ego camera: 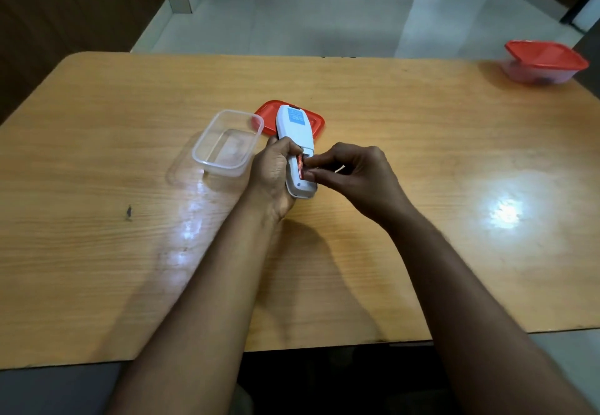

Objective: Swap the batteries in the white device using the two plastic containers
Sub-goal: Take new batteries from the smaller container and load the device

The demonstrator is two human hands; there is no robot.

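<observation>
My left hand point(272, 174) grips the white device point(294, 128) from its left side, back face up, above the table's middle. The battery bay near the device's lower end is uncovered, and a red battery point(301, 167) sits in or at it. My right hand point(354, 172) pinches that battery with thumb and forefinger. Something small and white point(339, 169) pokes out from under my right fingers. An open clear plastic container point(227, 141) stands just left of the device and looks empty. Its red lid point(316, 122) lies flat behind the device.
A second clear container with a red lid point(545, 62) on it stands at the far right edge of the wooden table point(422, 122); dark items show through its wall. Tiled floor and chair legs lie beyond the table's far edge.
</observation>
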